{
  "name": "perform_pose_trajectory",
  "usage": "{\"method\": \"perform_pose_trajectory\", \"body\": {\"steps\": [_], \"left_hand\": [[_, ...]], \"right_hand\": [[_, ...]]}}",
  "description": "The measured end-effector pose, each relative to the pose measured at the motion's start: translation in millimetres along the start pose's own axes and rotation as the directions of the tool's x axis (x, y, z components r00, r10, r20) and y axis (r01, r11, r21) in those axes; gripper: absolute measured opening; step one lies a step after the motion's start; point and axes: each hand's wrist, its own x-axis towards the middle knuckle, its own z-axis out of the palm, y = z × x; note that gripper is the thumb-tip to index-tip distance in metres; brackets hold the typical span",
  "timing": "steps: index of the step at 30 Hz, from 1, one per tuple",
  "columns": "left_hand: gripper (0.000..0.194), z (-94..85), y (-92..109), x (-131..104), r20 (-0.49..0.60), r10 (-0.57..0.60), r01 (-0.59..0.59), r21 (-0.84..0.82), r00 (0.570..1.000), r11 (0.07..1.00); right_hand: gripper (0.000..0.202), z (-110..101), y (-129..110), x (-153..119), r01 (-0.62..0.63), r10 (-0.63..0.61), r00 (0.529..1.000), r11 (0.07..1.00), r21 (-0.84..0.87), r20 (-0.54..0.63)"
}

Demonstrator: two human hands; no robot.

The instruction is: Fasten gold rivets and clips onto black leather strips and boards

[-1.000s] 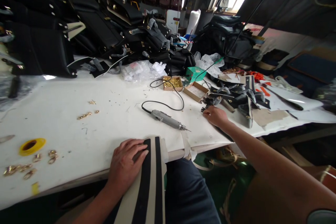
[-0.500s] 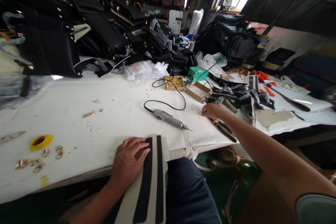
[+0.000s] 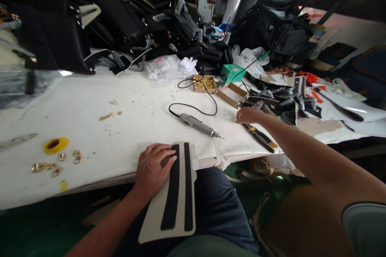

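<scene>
Cream, black-striped panel [image 3: 181,184] lies beneath the left fingers [image 3: 164,153].

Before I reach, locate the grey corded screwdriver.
In the head view, the grey corded screwdriver lies near the middle, on the white table, just beyond the striped panel and left of the right hand.

From here I count one beige panel [image 3: 181,192], two black strips [image 3: 171,192] on it, lower centre; one screwdriver [image 3: 196,124] mid-frame; one pair of pliers [image 3: 259,139], two cardboard boxes [image 3: 226,100], one green box [image 3: 231,73] right of centre; one yellow roll [image 3: 64,143] at left.
</scene>
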Motion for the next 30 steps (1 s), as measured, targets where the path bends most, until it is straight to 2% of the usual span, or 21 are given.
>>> {"method": "perform_pose_trajectory", "body": {"steps": [5,8,11,14,21,30], "left_hand": [[0.015,0.6,-2,-1,-0.002,0.000,0.000,0.005,1.000,1.000],[0.015,1.2,-3,-1,-0.007,-0.004,0.004,0.003,1.000,1.000],[0.014,1.2,-3,-1,-0.013,-0.002,0.002,-0.002,1.000,1.000],[0.014,0.5,-1,-1,-0.015,-0.001,0.001,-0.005,1.000,1.000],[0.015,-1.0,0,0,-0.015,-0.006,0.005,-0.009,1.000,1.000],[0.018,-1.0,1,-1,-0.016,-0.008,0.008,-0.007,1.000,1.000]], "right_hand": [[0.018,6,-11,-8,-0.049,0.049,0.998,0.999,0.002,-0.048],[0.011,10,-18,-10,-0.053,0.058,0.991,0.998,0.044,-0.119],[0.005,12,-23,-10,-0.030,0.057,0.979,0.990,0.140,-0.196],[0.019,13,-27,-4,0.011,0.059,0.970,0.958,0.285,-0.237],[0.024,25,-38,19,-0.004,0.141,0.962,0.863,0.504,-0.233],[0.018,38,-38,31,-0.054,0.185,0.964,0.840,0.540,-0.191]]}}
